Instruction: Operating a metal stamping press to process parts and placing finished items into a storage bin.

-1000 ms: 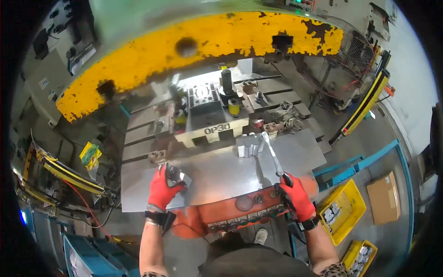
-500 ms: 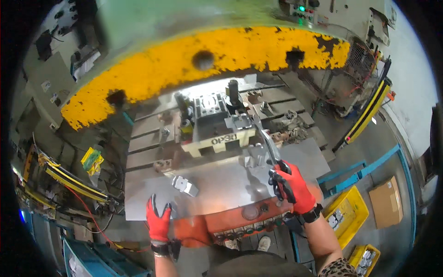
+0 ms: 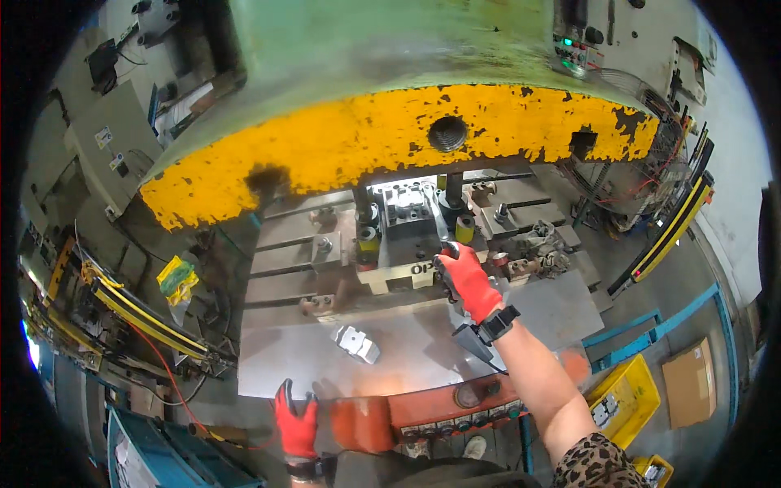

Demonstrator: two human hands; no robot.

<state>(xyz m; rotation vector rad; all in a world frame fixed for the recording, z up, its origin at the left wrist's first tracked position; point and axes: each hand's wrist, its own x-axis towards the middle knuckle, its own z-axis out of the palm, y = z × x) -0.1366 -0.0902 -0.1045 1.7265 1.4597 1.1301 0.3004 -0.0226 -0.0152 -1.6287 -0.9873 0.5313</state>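
Fingers [image 3: 284, 394] of the left hand [image 3: 298, 427] first: red glove, dark tips, spread and released, nothing between them, right at the near edge of the steel tabletop [image 3: 285, 358]. A little to the right and farther in, there lies the formed metal part [image 3: 355, 344], flat on that bare steel, slightly askew, no hand touching it.

Farther over, mid-scene, the press die [image 3: 411, 244] sits beneath the yellow-edged press ram [image 3: 350, 146], a bright metal piece [image 3: 404, 199] showing on top; loose or fixed to the die, I cannot tell from here. And the right arm stretches well forward! The right hand [image 3: 472, 282] has its fingers closed around the handle of a long-handled metal tool [image 3: 438, 220], whose shaft runs far in over the die's right side, just by the dark guide post [image 3: 455, 189]. Whether its tip touches anything is too small to call.

So the step in hand looks like tool work at the die, the right hand doing it all. The next move calls, I'd say, for a steady wrist and a clean line back past that post, with hand and tool clear of the ram.

Out to the right, the yellow bin [image 3: 639, 403] holds more metal pieces, a cardboard box [image 3: 690, 382] beside it.
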